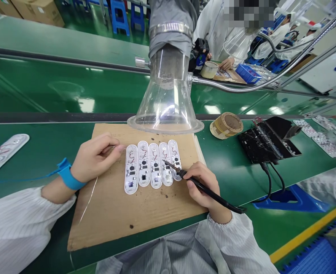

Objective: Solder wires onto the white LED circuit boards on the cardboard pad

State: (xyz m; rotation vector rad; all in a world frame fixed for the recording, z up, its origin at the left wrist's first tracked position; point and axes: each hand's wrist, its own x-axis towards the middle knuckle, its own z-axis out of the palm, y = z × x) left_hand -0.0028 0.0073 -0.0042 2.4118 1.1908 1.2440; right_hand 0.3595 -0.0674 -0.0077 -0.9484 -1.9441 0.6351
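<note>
Several white oval-ended circuit boards (155, 167) lie side by side on a brown cardboard sheet (145, 217). At their left, my left hand (97, 158) pinches a thin solder wire (91, 196); its tip reaches the top of the leftmost board, and the rest trails down over the cardboard. A blue strap (70, 176) circles that wrist. My right hand (203, 184) is closed round a black soldering iron (213, 195) at the right of the boards. The iron's metal tip is over the second board from the right; whether it touches is unclear.
A clear fume hood (166, 99) hangs above the boards. To the right are a round tan container (226, 125), a black soldering station (266, 139) and more boards (324, 142). Another board (5, 154) lies far left. A person (213, 34) works across the bench.
</note>
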